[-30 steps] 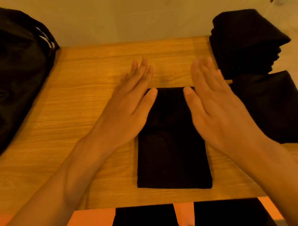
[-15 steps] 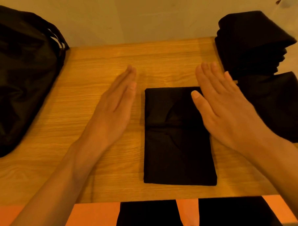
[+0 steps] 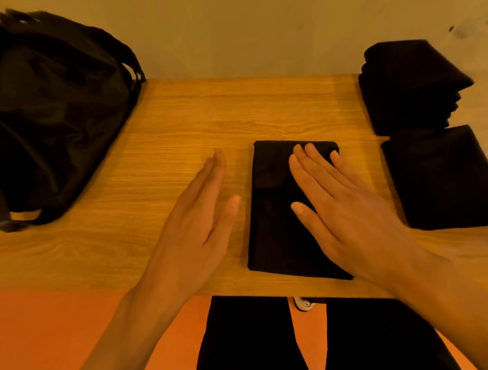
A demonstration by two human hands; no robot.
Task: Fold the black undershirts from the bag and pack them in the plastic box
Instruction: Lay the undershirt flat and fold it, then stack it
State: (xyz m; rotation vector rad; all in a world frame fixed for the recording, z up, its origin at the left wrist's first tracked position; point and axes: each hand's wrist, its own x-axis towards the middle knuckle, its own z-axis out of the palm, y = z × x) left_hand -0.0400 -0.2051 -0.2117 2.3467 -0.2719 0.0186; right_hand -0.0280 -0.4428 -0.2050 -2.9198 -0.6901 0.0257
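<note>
Fingers [image 3: 312, 170] of the right hand [image 3: 347, 208] hide the right half of the folded undershirt [image 3: 272, 211]; far left of them, the bag [image 3: 47, 118] blurs, cut by the edge.

Left hand [image 3: 194, 229] and right hand [image 3: 347, 216] both bare, forearms uncovered right to the frame edge. Nails short and plain. Black trousers [image 3: 244, 338] on both legs. Toe of a white shoe [image 3: 303, 304] with dark markings shows between the legs.

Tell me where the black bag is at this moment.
In the head view, the black bag sits at the far left end of the wooden table, well left of the left hand.
</note>
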